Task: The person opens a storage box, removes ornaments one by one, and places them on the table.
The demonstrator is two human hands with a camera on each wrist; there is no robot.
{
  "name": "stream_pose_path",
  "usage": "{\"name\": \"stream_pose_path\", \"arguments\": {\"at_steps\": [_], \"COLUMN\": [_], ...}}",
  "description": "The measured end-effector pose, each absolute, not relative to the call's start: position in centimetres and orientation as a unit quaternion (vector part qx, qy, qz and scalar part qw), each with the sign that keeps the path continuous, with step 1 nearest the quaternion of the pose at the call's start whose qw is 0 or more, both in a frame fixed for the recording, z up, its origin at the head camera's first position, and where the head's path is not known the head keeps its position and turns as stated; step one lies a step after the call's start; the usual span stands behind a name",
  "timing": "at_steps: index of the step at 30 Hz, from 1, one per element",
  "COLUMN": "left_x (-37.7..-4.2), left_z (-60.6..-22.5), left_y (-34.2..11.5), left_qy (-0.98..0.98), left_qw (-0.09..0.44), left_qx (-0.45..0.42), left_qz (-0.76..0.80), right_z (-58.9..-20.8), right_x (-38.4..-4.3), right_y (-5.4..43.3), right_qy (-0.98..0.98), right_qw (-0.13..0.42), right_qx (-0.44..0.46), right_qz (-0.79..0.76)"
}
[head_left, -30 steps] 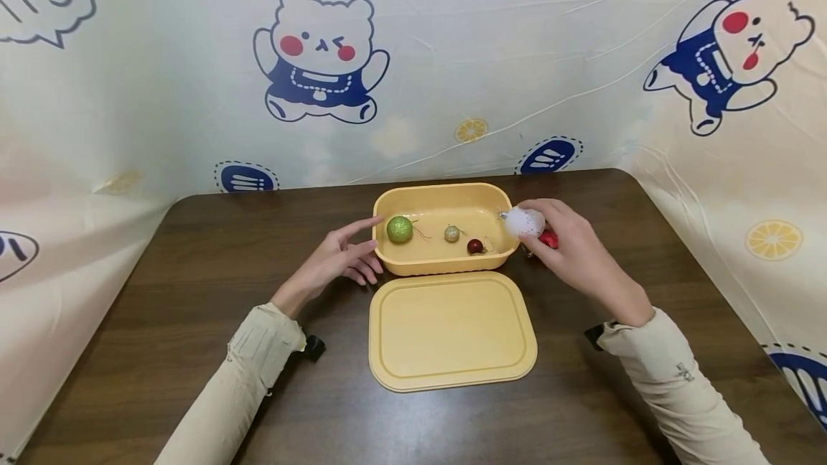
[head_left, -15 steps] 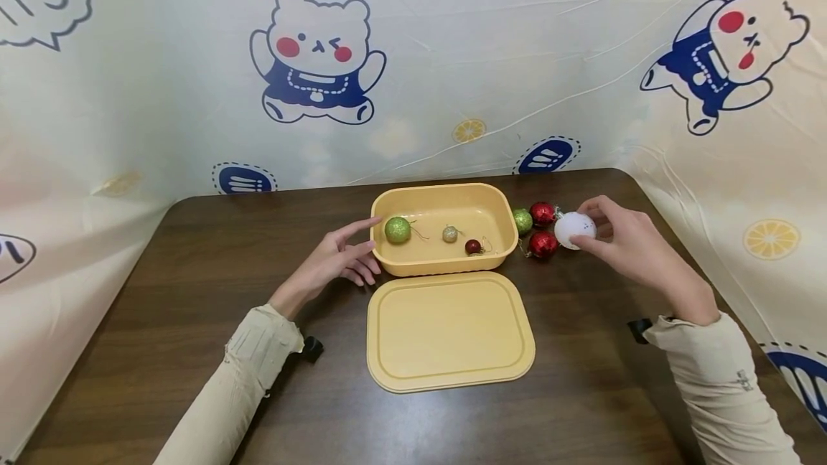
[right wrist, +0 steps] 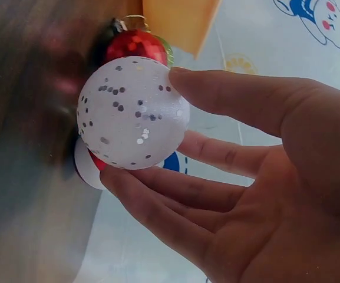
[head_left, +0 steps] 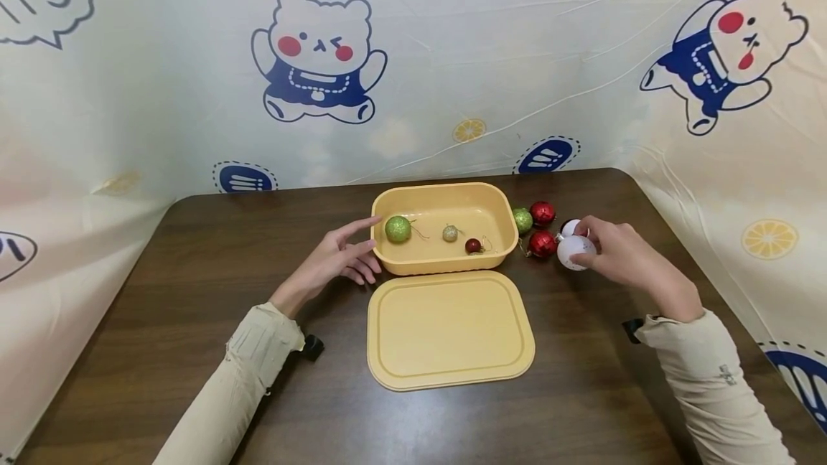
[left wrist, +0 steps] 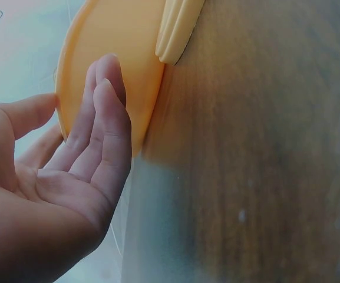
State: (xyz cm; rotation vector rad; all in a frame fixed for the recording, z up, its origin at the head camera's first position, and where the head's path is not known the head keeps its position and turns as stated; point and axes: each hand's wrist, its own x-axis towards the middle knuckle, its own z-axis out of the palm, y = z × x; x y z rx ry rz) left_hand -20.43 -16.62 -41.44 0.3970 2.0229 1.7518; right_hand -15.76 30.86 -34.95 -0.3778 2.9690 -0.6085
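In the head view my right hand (head_left: 623, 253) holds a white Christmas ball (head_left: 576, 252) with silver specks, low over the table's right side. The right wrist view shows thumb and fingers around that white Christmas ball (right wrist: 133, 112). Partly hidden behind it is another white ball (head_left: 571, 225). Two red Christmas balls (head_left: 542, 243) and a green glittery one (head_left: 522, 220) lie close by. My left hand (head_left: 336, 253) touches the left wall of a yellow box (head_left: 446, 265), fingers extended. Inside lie a green ball (head_left: 398, 229), a small gold ball (head_left: 449, 233) and a small dark red ball (head_left: 473, 245).
A yellow lid (head_left: 451, 329) lies flat on the brown wooden table (head_left: 194, 321), in front of the box. A printed cloth (head_left: 426, 56) with cartoon bears hangs behind the table and along its sides.
My right hand has carried the white Christmas ball from the box's right rim rightward, then slightly nearer me. The other balls beside the box have come into view. My left hand stays put.
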Motion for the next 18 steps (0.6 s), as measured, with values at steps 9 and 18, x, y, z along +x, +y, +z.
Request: {"name": "stream_pose_path", "arguments": {"at_steps": [9, 18], "left_x": [-20.5, -20.5], "left_z": [-41.4, -41.4], "left_y": [-16.5, -16.6], "left_qy": [0.732, 0.729], "left_qw": [0.217, 0.216], "left_qx": [0.143, 0.146], "left_qz": [0.63, 0.634], "right_z": [-35.9, -37.0], "right_x": [-16.2, -16.5], "right_y": [30.1, 29.5], "right_qy": [0.973, 0.975], "right_qw": [0.045, 0.014], "right_qx": [-0.111, -0.102], "right_qz": [-0.196, -0.196]}}
